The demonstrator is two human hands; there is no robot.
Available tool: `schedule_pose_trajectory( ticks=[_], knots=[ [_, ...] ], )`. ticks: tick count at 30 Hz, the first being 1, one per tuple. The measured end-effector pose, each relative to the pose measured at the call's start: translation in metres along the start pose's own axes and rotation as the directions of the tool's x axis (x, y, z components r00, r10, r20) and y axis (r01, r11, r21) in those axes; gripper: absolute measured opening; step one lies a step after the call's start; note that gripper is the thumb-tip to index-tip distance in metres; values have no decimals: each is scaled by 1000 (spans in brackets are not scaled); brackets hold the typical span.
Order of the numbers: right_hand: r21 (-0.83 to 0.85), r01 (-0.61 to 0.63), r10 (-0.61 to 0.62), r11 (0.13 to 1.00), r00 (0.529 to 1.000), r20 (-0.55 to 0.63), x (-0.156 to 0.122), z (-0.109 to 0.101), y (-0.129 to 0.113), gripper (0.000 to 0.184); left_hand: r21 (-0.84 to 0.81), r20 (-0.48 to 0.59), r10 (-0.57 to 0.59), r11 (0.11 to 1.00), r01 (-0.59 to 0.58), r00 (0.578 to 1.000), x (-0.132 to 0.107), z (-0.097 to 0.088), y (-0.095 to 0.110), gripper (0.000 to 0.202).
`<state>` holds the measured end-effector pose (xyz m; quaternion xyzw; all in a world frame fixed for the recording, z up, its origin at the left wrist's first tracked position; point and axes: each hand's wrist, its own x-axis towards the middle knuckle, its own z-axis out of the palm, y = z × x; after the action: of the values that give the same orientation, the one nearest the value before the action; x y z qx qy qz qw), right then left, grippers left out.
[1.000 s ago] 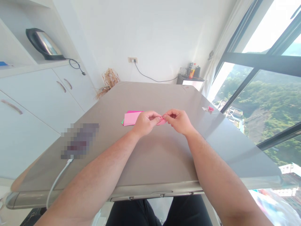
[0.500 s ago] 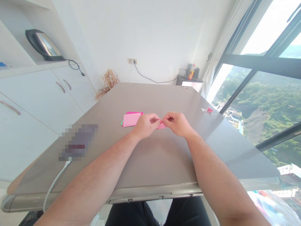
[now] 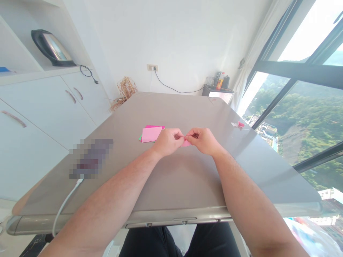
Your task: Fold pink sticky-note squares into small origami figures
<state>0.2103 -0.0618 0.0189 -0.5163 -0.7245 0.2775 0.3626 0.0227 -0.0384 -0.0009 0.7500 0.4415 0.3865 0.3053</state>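
Observation:
Between my two hands is a small piece of pink paper, mostly covered by the fingers. My left hand pinches its left side between thumb and forefinger. My right hand pinches it from the other side, the fingertips of both hands almost meeting. How the paper is folded cannot be made out. Just left of my left hand lies a stack of coloured paper sheets, light pink on top with deeper pink and green edges showing beneath; my left hand hides its right end.
The grey table carries a pixelated device with a white cable at left. Pink and clear scraps lie near the right edge, beside the window. A kettle stands on the left shelf.
The view has shifted slightly. Both hands keep their pinch on the pink paper, with only a very slight change in the fingers.

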Motion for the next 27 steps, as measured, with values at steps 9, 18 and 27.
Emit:
schedule_pose_trajectory(
  ticks=[9, 18, 27],
  knots=[
    [-79, 50, -50, 996, 999, -4, 0, 1, 0, 15, 44, 31, -1, 999, -1, 1000, -2, 0, 5, 15],
    [3, 19, -19, 1000, 995, -99, 2, 1, 4, 11, -451, 206, -20, 886, 114, 978, 7, -8, -9, 17],
    [328, 40, 28, 944, 979, -201, 5, 4, 3, 15, -753, 322, 25, 612, 241, 946, 8, -5, -5, 38]
  ],
)
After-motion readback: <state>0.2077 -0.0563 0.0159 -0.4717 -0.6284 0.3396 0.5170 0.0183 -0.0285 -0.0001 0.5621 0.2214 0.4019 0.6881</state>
